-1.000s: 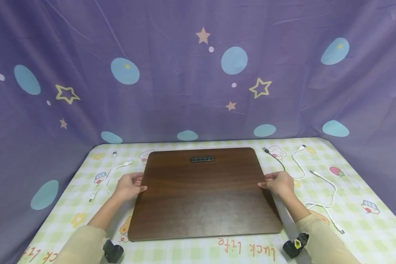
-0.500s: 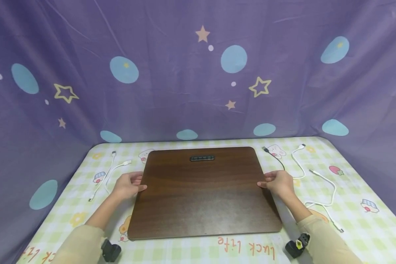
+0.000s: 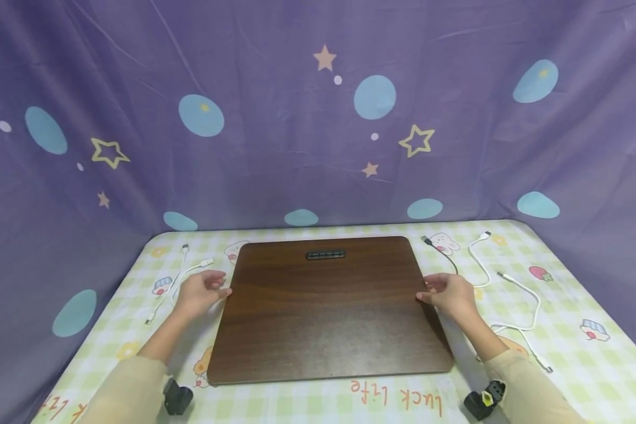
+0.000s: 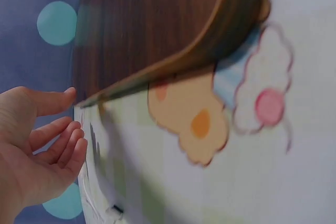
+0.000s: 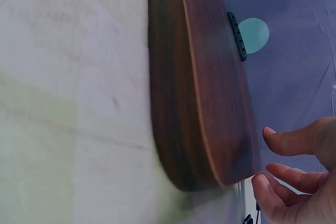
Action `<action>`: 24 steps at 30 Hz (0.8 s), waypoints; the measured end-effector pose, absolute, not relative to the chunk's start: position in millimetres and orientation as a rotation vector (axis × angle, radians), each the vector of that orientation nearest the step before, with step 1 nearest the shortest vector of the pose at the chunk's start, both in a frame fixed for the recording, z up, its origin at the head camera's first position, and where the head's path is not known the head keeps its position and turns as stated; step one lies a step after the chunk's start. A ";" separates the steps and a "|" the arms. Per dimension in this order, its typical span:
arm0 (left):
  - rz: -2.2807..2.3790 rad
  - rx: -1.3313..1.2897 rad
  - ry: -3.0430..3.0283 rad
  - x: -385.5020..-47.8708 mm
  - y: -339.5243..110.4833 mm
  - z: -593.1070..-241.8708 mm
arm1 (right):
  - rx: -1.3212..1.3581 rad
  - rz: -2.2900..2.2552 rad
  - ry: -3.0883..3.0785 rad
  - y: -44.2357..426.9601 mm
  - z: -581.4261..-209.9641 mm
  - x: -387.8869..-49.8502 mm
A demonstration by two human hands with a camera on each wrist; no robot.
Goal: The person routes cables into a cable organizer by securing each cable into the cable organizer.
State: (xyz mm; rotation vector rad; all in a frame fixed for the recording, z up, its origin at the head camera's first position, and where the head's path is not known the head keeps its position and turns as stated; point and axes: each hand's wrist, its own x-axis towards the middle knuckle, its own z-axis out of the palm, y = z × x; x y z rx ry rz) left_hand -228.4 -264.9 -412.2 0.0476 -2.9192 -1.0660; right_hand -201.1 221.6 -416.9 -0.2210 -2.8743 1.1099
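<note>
A dark brown wooden board (image 3: 328,306) with a black slotted strip (image 3: 325,255) near its far edge lies in the middle of the head view. The left hand (image 3: 198,294) is at its left edge; in the left wrist view that hand (image 4: 44,145) has thumb and fingers parted, the thumb tip close to the edge. At the right edge is the right hand (image 3: 447,297). The right wrist view shows this hand (image 5: 304,166) with its thumb clear of the board and its fingertips at the edge; contact is hard to tell.
White cables (image 3: 176,282) lie left of the board. To its right are a black cable (image 3: 442,253) and more white cables (image 3: 532,312). A checked cloth (image 3: 577,294) covers the table, and a purple curtain (image 3: 275,147) hangs behind.
The left hand has loosened from the board's left edge and shifted slightly away from it. The right thumb has eased slightly outward. The board looks unmoved.
</note>
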 end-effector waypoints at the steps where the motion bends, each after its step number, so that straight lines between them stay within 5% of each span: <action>1: -1.045 0.044 -2.919 -229.6 -266.6 -412.0 | -0.210 1.107 -2.873 221.3 -416.5 -200.9; 24: -0.622 -0.049 -2.991 -280.0 -311.4 -399.9 | -0.021 1.148 -2.833 191.1 -400.9 -201.0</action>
